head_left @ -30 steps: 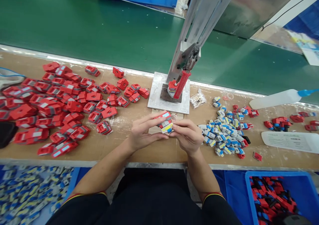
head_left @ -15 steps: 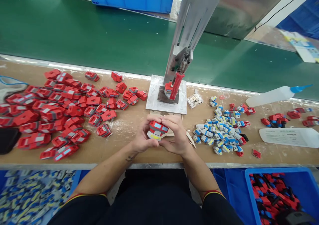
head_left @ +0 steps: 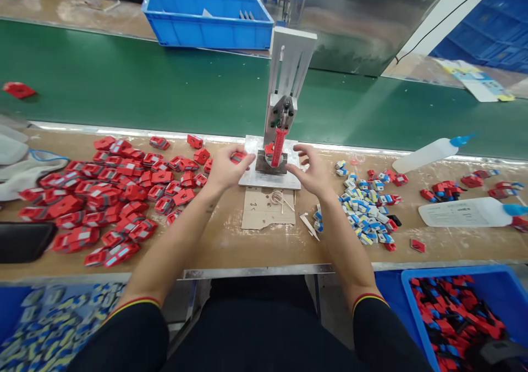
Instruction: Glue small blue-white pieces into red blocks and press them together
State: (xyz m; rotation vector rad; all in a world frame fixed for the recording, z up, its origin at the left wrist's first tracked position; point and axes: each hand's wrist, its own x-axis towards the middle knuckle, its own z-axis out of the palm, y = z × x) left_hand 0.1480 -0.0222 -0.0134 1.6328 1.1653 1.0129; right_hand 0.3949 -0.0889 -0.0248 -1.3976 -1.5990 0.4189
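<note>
My left hand (head_left: pixel 227 168) hovers at the left edge of the metal base plate (head_left: pixel 251 178), fingers curved and apart from the thumb. Behind its fingertips shows a red car-shaped part (head_left: pixel 238 157), apparently lying on the table. On the plate's other side, my right hand (head_left: pixel 311 170) is open too, thumb and fingers spread. Between the hands stands a toggle clamp with a red handle (head_left: pixel 279 146) on a slotted upright (head_left: pixel 291 59). Under the handle, partly hidden, a small red and white part (head_left: pixel 269 153) sits in the dark block (head_left: pixel 270 166).
Red car-shaped parts (head_left: pixel 111 190) are heaped left, small blue-white-yellow pieces (head_left: pixel 365 207) right. Cardboard (head_left: pixel 264 215) with cotton swabs lies in front. Squeeze bottles (head_left: pixel 424 155) are at right. Behind runs a green belt (head_left: pixel 165 86) carrying a red part (head_left: pixel 18 90). A blue bin (head_left: pixel 412 295) stands lower right.
The red and white part held between both hands is gone from them. My hands have parted and moved forward to either side of the clamp. The view has tilted up, showing more belt.
</note>
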